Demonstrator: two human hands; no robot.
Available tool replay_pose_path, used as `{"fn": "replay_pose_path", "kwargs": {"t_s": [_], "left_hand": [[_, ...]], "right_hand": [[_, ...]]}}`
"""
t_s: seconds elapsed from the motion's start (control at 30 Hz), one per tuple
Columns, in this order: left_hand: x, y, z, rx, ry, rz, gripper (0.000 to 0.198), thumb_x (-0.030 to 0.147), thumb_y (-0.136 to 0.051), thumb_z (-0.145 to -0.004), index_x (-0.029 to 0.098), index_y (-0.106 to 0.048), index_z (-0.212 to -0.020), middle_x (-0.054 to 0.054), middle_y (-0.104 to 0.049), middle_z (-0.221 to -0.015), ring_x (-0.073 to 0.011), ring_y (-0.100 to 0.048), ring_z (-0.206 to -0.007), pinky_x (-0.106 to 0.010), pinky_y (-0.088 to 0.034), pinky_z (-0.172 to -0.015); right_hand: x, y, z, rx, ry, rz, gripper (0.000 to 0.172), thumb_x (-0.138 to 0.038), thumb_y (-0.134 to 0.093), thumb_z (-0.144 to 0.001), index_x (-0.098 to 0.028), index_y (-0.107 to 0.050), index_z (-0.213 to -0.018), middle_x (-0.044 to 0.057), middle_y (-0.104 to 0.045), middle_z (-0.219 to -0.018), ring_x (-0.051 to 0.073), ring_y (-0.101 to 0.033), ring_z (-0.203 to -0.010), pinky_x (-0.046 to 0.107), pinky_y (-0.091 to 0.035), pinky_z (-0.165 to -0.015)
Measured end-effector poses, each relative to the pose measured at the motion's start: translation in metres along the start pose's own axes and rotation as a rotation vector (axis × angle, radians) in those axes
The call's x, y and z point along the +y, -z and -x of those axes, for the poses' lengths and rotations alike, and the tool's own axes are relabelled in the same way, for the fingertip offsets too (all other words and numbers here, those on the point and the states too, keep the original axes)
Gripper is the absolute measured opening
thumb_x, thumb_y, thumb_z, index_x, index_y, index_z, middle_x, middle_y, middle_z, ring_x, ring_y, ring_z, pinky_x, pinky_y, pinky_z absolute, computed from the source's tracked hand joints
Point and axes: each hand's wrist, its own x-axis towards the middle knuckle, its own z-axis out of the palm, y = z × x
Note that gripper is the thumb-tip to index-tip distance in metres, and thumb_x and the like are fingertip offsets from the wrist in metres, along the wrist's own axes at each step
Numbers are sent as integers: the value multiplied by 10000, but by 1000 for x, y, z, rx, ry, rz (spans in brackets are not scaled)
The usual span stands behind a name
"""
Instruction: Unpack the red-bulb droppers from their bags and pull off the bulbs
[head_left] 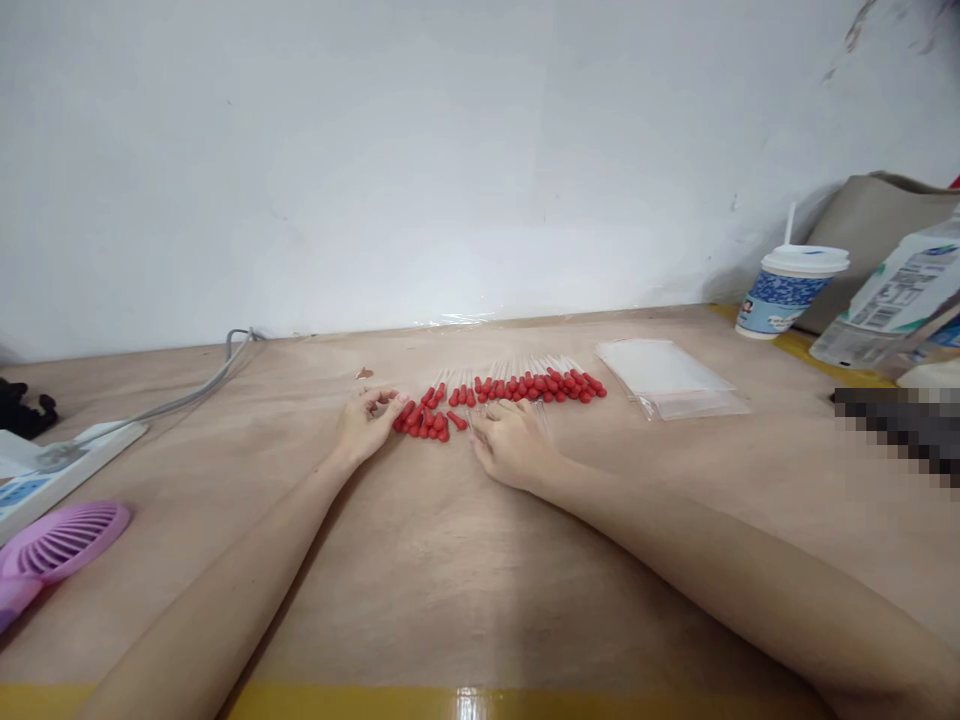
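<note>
My left hand [365, 425] curls at the droppers' [559, 383] left end, my right hand [517, 443] nearside; any pinch I can't tell.

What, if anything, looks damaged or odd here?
The wall looks marred: dark, irregular marks at upper right. A small brown patch breaks the tabletop beyond the left hand, chip or stain unclear. A dark object at right is pixelated.

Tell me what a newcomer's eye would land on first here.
Probably the red bulbs, bunched mid-table, with the left hand at their left end and the right hand on their near side. Next, likely the pink fan at the picture's left edge, then the blue-and-white cup at the far right, near the wall.
</note>
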Motion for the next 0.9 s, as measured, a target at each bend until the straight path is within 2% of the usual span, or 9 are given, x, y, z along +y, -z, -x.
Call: {"fn": "replay_pose_path", "kwargs": {"t_s": [0.2,0.27,0.37,0.53,0.7,0.8,0.9], "left_hand": [[3,0,1,5,-37,-10,356,511,-505,-741,198,-660,-810,-46,-567,-890,-204,-511,-925,-326,-398,-818],[8,2,1,-8,-36,-46,337,512,-532,-716,205,-651,-790,-46,-563,-915,-222,-497,-969,-356,-371,-875],[16,6,-5,-61,-10,-70,323,501,-537,-698,201,-635,-766,-46,-566,-896,-233,-493,-967,-366,-376,-874],[32,2,-24,-143,27,-195,319,512,-578,-637,209,-641,-717,-58,-557,-871,-252,-496,-956,-374,-386,-852],[52,-12,-36,-160,-63,-392,340,552,-626,-568,226,-659,-660,-83,-565,-986,-310,-451,-1051,-437,-310,-928],[59,-18,-36,-154,-117,-500,356,565,-605,-582,218,-664,-639,-105,-561,-989,-339,-437,-1044,-492,-290,-909],[60,-23,-36,-141,-169,-523,329,530,-588,-617,209,-658,-594,-113,-567,-953,-344,-446,-1010,-493,-313,-866]], "right_hand": [[-4,5,5,-44,9,-67,420,-538,-485,-785,-161,-601,-929,92,-594,-989,231,-471,-957,369,-279,-797],[-3,7,5,-40,-2,-77,495,-603,-463,-768,-164,-595,-956,96,-589,-982,234,-469,-945,373,-278,-791],[0,10,6,-14,-23,-89,547,-652,-429,-757,-183,-595,-985,82,-588,-935,226,-475,-905,374,-272,-774],[14,18,18,85,-17,-81,456,-580,-481,-773,-190,-623,-963,62,-584,-859,195,-482,-832,353,-264,-758],[39,26,42,192,55,-29,347,-470,-511,-797,-178,-651,-921,63,-585,-803,180,-490,-771,346,-274,-748],[55,28,52,234,14,-25,319,-427,-524,-798,-177,-636,-962,66,-596,-841,184,-514,-793,346,-288,-763],[66,26,57,285,-56,-60,297,-407,-517,-805,-184,-625,-968,59,-596,-841,180,-536,-797,346,-295,-763]]}}
